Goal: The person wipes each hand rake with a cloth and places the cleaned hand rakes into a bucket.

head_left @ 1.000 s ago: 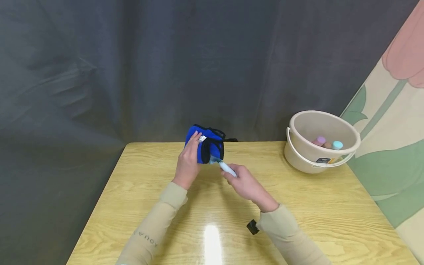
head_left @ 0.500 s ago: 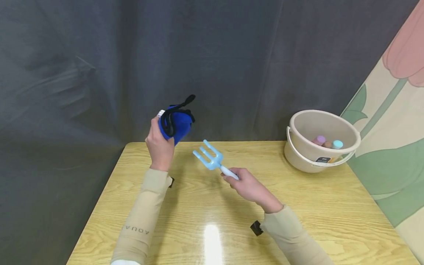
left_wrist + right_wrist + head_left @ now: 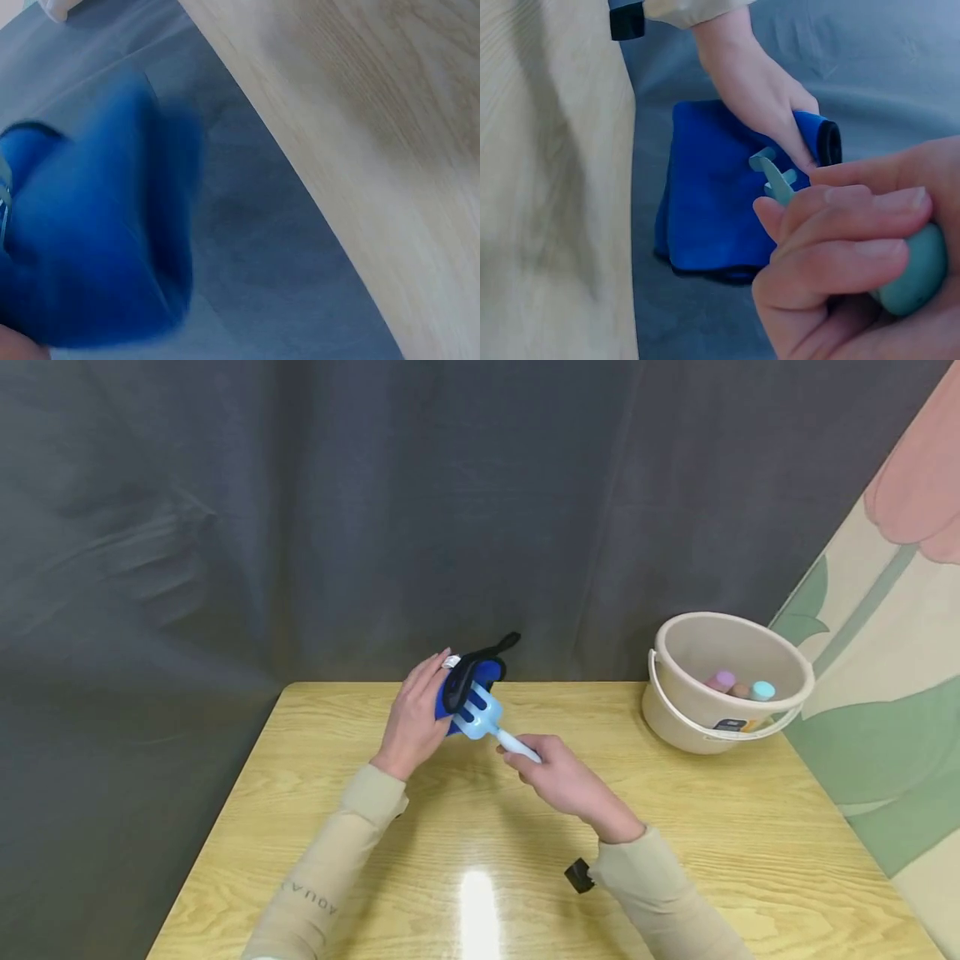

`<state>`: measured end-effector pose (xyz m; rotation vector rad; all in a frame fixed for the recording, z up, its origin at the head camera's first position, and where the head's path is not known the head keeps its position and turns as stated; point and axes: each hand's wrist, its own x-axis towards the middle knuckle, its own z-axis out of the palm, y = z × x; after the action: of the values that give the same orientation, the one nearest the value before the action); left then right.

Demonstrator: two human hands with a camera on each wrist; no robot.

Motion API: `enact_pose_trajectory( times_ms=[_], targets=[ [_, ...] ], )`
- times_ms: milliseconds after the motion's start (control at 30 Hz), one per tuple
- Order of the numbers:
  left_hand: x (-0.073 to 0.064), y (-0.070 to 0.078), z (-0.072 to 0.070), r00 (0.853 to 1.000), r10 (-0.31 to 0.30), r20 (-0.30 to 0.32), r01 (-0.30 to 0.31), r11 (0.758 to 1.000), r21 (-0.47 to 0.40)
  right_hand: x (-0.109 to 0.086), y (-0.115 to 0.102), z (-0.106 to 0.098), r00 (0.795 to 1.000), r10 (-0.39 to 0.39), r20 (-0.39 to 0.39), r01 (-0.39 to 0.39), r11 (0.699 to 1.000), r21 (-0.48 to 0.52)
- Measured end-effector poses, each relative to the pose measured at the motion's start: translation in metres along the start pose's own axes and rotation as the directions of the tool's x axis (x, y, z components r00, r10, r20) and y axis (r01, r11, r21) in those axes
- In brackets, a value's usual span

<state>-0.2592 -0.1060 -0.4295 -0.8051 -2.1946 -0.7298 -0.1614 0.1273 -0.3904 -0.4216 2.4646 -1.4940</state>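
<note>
My left hand (image 3: 416, 718) grips a bundled blue cloth (image 3: 712, 195) with black edging, a black strap loop and a white tag. The cloth (image 3: 90, 225) is blurred in the left wrist view. Pinched by its pale handle in my right hand (image 3: 566, 785) is a light blue three-tined hand fork (image 3: 483, 725). Its tines overlap the cloth in the head view, and their tips are partly hidden. In the right wrist view, the right fingers (image 3: 832, 262) curl round the rounded end of the handle, with the left hand (image 3: 765, 94) on the cloth behind.
A beige bucket (image 3: 686, 727) with a white handle stands at the back right of the wooden table (image 3: 712, 860). Purple-, brown- and cyan-topped items (image 3: 722, 682) lie inside it. A dark curtain (image 3: 480, 510) hangs behind the table, and a flower-patterned surface (image 3: 885, 727) borders the right side.
My left hand swung the cloth away up and left half a second ago, baring the whole fork, and has now brought it back right and down against the tines. The right hand stayed nearly still.
</note>
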Motion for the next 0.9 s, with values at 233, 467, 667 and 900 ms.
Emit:
enact_pose_trajectory(
  times_ms=[233, 467, 667, 900],
  targets=[
    [0.001, 0.003, -0.003, 0.987, 0.146, 0.059, -0.153, 0.978, 0.14, -0.001, -0.005, -0.001, 1.0, 0.002, -0.014, -0.002, 1.0, -0.015],
    [-0.003, 0.008, -0.003, 0.977, 0.156, 0.148, -0.185, 0.96, 0.209, 0.001, -0.006, 0.001, 1.0, 0.001, -0.019, -0.002, 0.999, -0.039],
    [-0.006, 0.017, 0.004, 0.964, 0.205, 0.171, -0.231, 0.961, 0.151, 0.004, -0.008, 0.002, 0.999, -0.007, -0.052, 0.005, 1.0, -0.027],
    [-0.011, 0.03, 0.014, 0.961, 0.252, 0.116, -0.26, 0.964, 0.064, 0.008, -0.008, 0.0, 0.997, -0.01, -0.082, 0.008, 1.0, -0.026]
  ],
)
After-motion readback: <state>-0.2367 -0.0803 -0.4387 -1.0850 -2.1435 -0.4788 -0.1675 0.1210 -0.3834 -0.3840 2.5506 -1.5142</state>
